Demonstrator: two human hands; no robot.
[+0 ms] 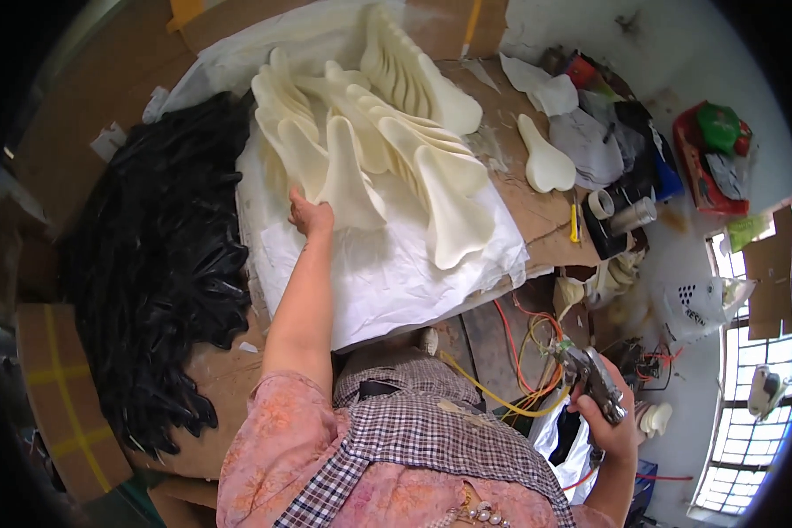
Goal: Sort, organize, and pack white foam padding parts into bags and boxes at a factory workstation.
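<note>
My left hand [310, 214] reaches forward to a group of cream foam bicycle saddle pads. Its fingers are closed at the lower left edge of the front pad [352, 189], which stands tilted against others. Part of the grip is hidden behind the foam. Further rows of pads lean one on another, among them a right-hand row [453, 211] and a far row [414, 79]. Low at the right, away from the pads, my right hand [609, 414] is wrapped round a metal spray gun [592, 380]. A hose hangs near the gun.
White sheeting [374, 282] covers the work surface under the pads. A heap of glossy black covers [163, 255] lies at the left. On the right are a single pad [546, 158], a yellow-handled tool [575, 223] and a tape roll [600, 204]. Coloured hoses [519, 352] hang below.
</note>
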